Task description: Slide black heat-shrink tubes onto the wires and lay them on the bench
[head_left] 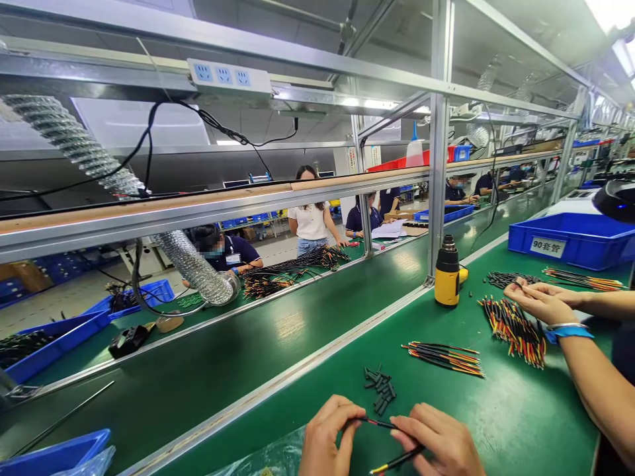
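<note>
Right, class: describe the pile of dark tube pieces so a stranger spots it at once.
On the green bench, at its near edge, the left hand and right hand pinch a thin wire. Just beyond lies the pile: short dark stubs, unlike the long orange-and-black wire bundles to its right.

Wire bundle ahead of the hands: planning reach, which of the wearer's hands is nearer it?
Right. The right hand, pinching a thin wire with the left hand, sits just short of the wire bundle; the left is farther off to its left.

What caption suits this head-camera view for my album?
Over a green bench, the left hand and right hand pinch a thin wire, near small black sleeves and a coloured wire bundle.
</note>
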Available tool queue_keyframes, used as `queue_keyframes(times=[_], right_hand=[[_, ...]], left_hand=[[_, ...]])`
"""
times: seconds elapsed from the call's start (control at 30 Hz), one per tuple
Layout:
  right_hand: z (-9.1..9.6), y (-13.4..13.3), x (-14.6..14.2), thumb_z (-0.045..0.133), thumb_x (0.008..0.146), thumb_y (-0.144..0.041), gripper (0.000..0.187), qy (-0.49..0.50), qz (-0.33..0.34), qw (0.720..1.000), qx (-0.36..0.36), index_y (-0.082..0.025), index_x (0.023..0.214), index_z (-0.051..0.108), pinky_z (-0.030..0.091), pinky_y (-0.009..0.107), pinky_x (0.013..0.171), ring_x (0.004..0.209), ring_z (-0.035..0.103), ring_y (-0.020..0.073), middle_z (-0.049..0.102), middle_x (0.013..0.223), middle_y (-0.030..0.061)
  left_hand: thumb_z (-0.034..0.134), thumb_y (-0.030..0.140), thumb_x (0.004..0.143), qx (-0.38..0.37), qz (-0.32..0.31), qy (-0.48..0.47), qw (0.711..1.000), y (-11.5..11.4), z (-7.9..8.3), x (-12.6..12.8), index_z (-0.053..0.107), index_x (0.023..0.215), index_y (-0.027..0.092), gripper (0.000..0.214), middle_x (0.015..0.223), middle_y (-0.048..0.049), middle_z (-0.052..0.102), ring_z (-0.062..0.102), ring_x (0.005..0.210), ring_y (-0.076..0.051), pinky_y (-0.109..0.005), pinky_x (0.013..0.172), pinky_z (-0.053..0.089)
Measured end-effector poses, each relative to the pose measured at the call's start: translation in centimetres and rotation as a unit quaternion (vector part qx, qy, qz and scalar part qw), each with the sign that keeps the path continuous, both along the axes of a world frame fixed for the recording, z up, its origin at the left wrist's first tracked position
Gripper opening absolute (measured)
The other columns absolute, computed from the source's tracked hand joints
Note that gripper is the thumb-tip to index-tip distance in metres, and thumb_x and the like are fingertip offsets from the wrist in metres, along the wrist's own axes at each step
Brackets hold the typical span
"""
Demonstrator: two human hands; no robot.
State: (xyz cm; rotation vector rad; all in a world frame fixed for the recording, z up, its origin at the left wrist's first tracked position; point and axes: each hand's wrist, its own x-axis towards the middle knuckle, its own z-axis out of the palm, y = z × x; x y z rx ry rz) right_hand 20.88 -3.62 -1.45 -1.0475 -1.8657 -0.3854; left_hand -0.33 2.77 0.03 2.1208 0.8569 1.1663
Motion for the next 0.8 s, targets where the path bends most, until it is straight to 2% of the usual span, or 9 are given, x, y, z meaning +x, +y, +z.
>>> queue_keyframes(times=[0.17, 0.3, 0.33, 0.4, 0.5, 0.63, 0.8], right_hand=[[-0.9, 0.2, -0.4, 0.052, 0.096, -0.024, 0.019, 0.062, 0.044, 0.984, -0.160, -0.022, 0.088, 0.069, 0.041, 0.022, 0.053, 0.057, 0.061, 0.0135, 0.064, 0.065, -0.0009], [-1.8, 0.3, -0.7, 0.046, 0.098, -0.029, 0.029, 0.081, 0.070, 0.970, -0.218, -0.021, 0.083, 0.070, 0.038, 0.024, 0.054, 0.057, 0.059, 0.0148, 0.062, 0.063, 0.0002], [-1.8, 0.3, -0.7, 0.045, 0.097, -0.030, 0.030, 0.091, 0.079, 0.966, -0.227, -0.021, 0.082, 0.069, 0.037, 0.024, 0.054, 0.058, 0.059, 0.0149, 0.062, 0.063, 0.0005], [-1.7, 0.3, -0.9, 0.043, 0.097, -0.032, 0.032, 0.126, 0.104, 0.954, -0.253, -0.021, 0.078, 0.067, 0.037, 0.024, 0.055, 0.058, 0.057, 0.0150, 0.060, 0.064, 0.0007], [-1.2, 0.2, -1.1, 0.041, 0.098, -0.043, 0.039, 0.191, 0.146, 0.923, -0.300, -0.020, 0.074, 0.061, 0.036, 0.024, 0.055, 0.058, 0.052, 0.0146, 0.055, 0.064, -0.0002], [-0.9, -0.1, -1.4, 0.036, 0.099, -0.061, 0.053, 0.246, 0.199, 0.879, -0.357, -0.020, 0.074, 0.058, 0.037, 0.024, 0.055, 0.059, 0.047, 0.0139, 0.049, 0.066, -0.0007], [-1.5, -0.2, -1.5, 0.037, 0.097, -0.069, 0.060, 0.253, 0.229, 0.863, -0.373, -0.019, 0.067, 0.051, 0.035, 0.024, 0.058, 0.059, 0.047, 0.0129, 0.050, 0.064, -0.0010]], left_hand=[[0.057, 0.014, 0.088, 0.044, -0.054, 0.055, 0.996, -0.3, -0.3, 0.2, 0.079, 0.096, 0.024, 0.025, 0.082, -0.0069, 0.071, 0.069, 0.073, -0.020, -0.025, 0.067, 0.051], [0.059, 0.015, 0.085, 0.029, -0.079, 0.049, 0.995, -0.6, -0.9, 0.6, 0.080, 0.096, 0.022, 0.025, 0.082, -0.0088, 0.072, 0.069, 0.072, -0.021, -0.026, 0.066, 0.052], [0.061, 0.015, 0.084, 0.011, -0.081, 0.026, 0.996, -0.7, -1.1, 0.8, 0.079, 0.097, 0.022, 0.024, 0.082, -0.0087, 0.073, 0.069, 0.072, -0.021, -0.026, 0.066, 0.052], [0.070, 0.017, 0.079, -0.073, -0.081, -0.055, 0.993, -0.8, -1.4, 1.1, 0.078, 0.097, 0.022, 0.021, 0.082, -0.0073, 0.074, 0.070, 0.073, -0.020, -0.025, 0.065, 0.053], [0.083, 0.027, 0.072, -0.194, -0.076, -0.168, 0.963, -1.1, -1.7, 1.7, 0.080, 0.087, 0.024, 0.016, 0.080, -0.0049, 0.073, 0.068, 0.072, -0.019, -0.023, 0.064, 0.053], [0.085, 0.046, 0.070, -0.154, -0.068, -0.167, 0.971, -1.7, -1.6, 2.3, 0.083, 0.077, 0.024, 0.023, 0.071, -0.0048, 0.069, 0.063, 0.066, -0.017, -0.024, 0.061, 0.049], [0.086, 0.050, 0.068, -0.133, -0.057, -0.153, 0.978, -2.5, -1.1, 2.6, 0.084, 0.073, 0.025, 0.026, 0.064, -0.0042, 0.066, 0.060, 0.060, -0.016, -0.024, 0.057, 0.048]])
